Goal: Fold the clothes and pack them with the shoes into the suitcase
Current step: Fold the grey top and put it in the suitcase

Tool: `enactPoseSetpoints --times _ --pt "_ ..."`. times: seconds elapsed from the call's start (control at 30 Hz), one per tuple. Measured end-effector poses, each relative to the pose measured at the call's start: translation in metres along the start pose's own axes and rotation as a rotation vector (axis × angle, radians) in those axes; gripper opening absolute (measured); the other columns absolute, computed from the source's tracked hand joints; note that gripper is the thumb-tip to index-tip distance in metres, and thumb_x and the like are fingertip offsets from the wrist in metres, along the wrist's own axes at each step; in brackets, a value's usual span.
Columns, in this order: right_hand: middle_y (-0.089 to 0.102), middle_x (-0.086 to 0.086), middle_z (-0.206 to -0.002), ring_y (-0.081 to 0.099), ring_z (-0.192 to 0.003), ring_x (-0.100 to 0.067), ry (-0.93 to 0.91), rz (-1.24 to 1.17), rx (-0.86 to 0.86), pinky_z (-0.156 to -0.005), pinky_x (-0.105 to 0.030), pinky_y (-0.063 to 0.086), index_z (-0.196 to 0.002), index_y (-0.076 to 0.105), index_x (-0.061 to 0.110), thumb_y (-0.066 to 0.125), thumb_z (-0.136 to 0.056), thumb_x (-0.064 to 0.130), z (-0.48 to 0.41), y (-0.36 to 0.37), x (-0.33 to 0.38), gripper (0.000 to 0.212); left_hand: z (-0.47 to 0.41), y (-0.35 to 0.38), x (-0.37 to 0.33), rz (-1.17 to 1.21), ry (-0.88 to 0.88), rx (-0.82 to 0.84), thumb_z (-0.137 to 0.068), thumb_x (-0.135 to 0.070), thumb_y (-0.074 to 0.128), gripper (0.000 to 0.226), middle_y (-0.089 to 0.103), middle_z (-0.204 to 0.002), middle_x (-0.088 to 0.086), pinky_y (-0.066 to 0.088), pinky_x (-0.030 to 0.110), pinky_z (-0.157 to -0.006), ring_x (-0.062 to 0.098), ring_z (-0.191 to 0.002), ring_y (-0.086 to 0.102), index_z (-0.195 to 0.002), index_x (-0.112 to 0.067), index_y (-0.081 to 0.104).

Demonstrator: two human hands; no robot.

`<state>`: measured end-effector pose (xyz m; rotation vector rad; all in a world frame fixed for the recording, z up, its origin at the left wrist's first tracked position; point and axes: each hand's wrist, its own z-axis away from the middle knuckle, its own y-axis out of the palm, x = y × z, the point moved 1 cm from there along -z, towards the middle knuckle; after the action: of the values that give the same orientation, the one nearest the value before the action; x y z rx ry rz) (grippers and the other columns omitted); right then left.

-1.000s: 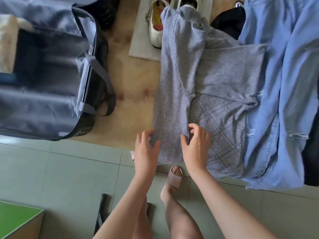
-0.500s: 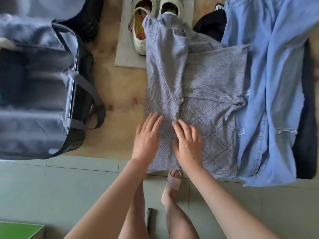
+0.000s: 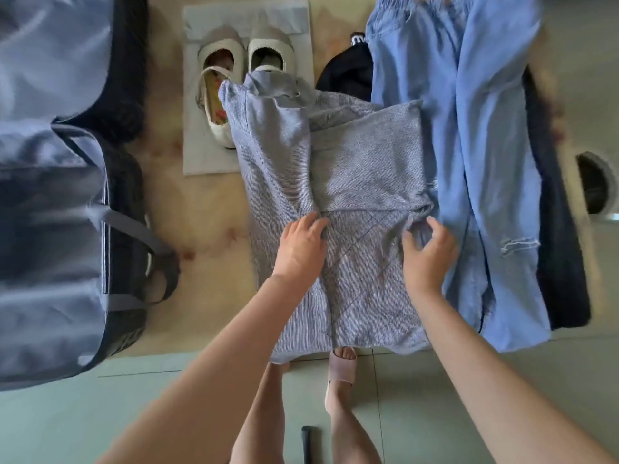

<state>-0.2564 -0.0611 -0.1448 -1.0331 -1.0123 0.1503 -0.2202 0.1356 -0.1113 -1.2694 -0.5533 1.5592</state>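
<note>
A grey knit sweater (image 3: 365,169) lies in the middle of the table, both sleeves folded in across its front. My left hand (image 3: 299,251) rests flat on the left folded sleeve near the middle. My right hand (image 3: 427,254) hovers with curled fingers over the sweater's right side, at the bunched end of the right sleeve; whether it grips cloth I cannot tell. Light blue ripped jeans (image 3: 469,155) lie to the right, partly over dark clothing (image 3: 562,262). A pair of white shoes (image 3: 241,78) sits on a grey cloth bag behind the sweater. The open suitcase (image 3: 60,229) lies at the left.
A black garment (image 3: 345,73) peeks out between the shoes and the jeans. The wooden table (image 3: 207,209) shows between suitcase and sweater. A round cable hole (image 3: 596,185) sits at the far right. My legs and sandalled foot (image 3: 341,370) stand on green floor tiles below the table edge.
Both hands slid forward up the sweater from its hem. My right hand moved right to the sleeve end and curled. The view shifted closer and leftward.
</note>
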Motion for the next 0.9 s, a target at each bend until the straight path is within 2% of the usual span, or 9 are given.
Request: enactPoseSetpoints --times 0.07,0.17,0.27,0.33,0.47,0.6,0.73,0.77,0.9 --pt "0.057 -0.022 -0.122 0.048 -0.116 -0.039 0.084 0.021 0.012 -0.104 -0.040 0.030 -0.122 0.057 -0.002 0.066 -0.086 0.018 -0.019 -0.004 -0.005 0.042 -0.016 -0.003 -0.015 -0.040 0.011 0.021 -0.097 -0.012 0.045 0.052 0.023 -0.155 0.006 0.010 0.034 -0.118 0.024 -0.142 0.021 -0.147 -0.019 0.032" --pt "0.063 -0.020 -0.111 0.055 -0.108 -0.037 0.165 0.061 0.100 -0.095 -0.042 0.042 -0.116 0.061 0.001 0.068 -0.083 0.025 -0.032 -0.004 -0.010 0.041 -0.037 -0.003 -0.033 -0.091 0.019 0.115 -0.097 -0.011 0.043 0.058 0.009 -0.160 0.005 0.007 0.037 -0.118 0.023 -0.146 0.008 -0.150 -0.022 0.022" --pt "0.068 -0.014 -0.104 0.058 -0.104 -0.035 0.224 0.086 0.134 -0.088 -0.043 0.047 -0.112 0.062 0.009 0.068 -0.081 0.031 -0.025 -0.003 -0.008 0.038 -0.049 0.001 -0.037 -0.058 -0.034 0.255 -0.095 -0.007 0.044 0.063 0.002 -0.160 0.000 0.027 0.043 -0.113 0.028 -0.143 0.020 -0.149 -0.027 0.020" --pt "0.069 -0.011 -0.102 0.055 -0.103 -0.035 0.231 0.147 0.136 -0.085 -0.039 0.043 -0.109 0.065 0.011 0.069 -0.082 0.031 -0.017 -0.001 -0.008 0.034 -0.052 0.000 -0.035 -0.099 -0.032 0.332 -0.094 -0.008 0.047 0.065 -0.001 -0.160 -0.001 0.030 0.046 -0.112 0.028 -0.142 0.017 -0.150 -0.026 0.019" --pt "0.069 -0.009 -0.092 0.053 -0.096 -0.034 0.243 0.094 0.070 -0.075 -0.034 0.038 -0.093 0.069 0.012 0.068 -0.083 0.025 -0.010 -0.001 -0.004 0.017 -0.059 -0.005 -0.036 -0.112 -0.034 0.306 -0.093 -0.009 0.049 0.056 0.013 -0.155 0.002 0.036 0.045 -0.108 0.026 -0.138 0.022 -0.144 -0.023 0.033" --pt "0.067 -0.003 -0.088 0.059 -0.082 -0.024 0.404 -0.142 0.069 -0.065 -0.029 0.040 -0.096 0.065 0.013 0.064 -0.085 0.025 -0.008 -0.006 0.006 0.016 -0.069 -0.012 -0.054 -0.083 -0.069 0.096 -0.095 -0.009 0.044 0.041 0.042 -0.136 0.006 0.045 0.039 -0.096 0.025 -0.125 0.037 -0.135 -0.018 0.049" --pt "0.052 0.003 -0.057 0.045 -0.054 -0.012 0.459 -0.267 0.067 -0.056 -0.027 0.034 -0.075 0.063 0.021 0.061 -0.083 0.019 -0.007 -0.009 0.005 0.009 -0.088 -0.010 -0.092 0.080 -0.069 0.075 -0.094 -0.020 0.050 0.034 0.051 -0.126 0.004 0.045 0.034 -0.084 0.024 -0.113 0.052 -0.127 -0.022 0.057" --pt "0.051 0.002 -0.055 0.045 -0.053 -0.012 0.472 -0.294 0.052 -0.056 -0.026 0.033 -0.072 0.064 0.019 0.061 -0.082 0.017 -0.006 -0.009 0.005 0.011 -0.094 -0.008 -0.104 0.106 -0.079 0.090 -0.093 -0.024 0.053 0.034 0.052 -0.125 0.004 0.044 0.033 -0.083 0.025 -0.110 0.055 -0.127 -0.021 0.056" --pt "0.070 0.000 -0.080 0.062 -0.075 -0.015 0.480 -0.407 -0.039 -0.066 -0.028 0.045 -0.089 0.074 0.013 0.064 -0.081 0.014 0.007 -0.009 0.016 0.013 -0.116 0.008 -0.147 0.106 -0.055 0.122 -0.085 -0.038 0.064 0.048 0.049 -0.127 0.004 0.045 0.036 -0.085 0.026 -0.112 0.055 -0.127 -0.019 0.049"
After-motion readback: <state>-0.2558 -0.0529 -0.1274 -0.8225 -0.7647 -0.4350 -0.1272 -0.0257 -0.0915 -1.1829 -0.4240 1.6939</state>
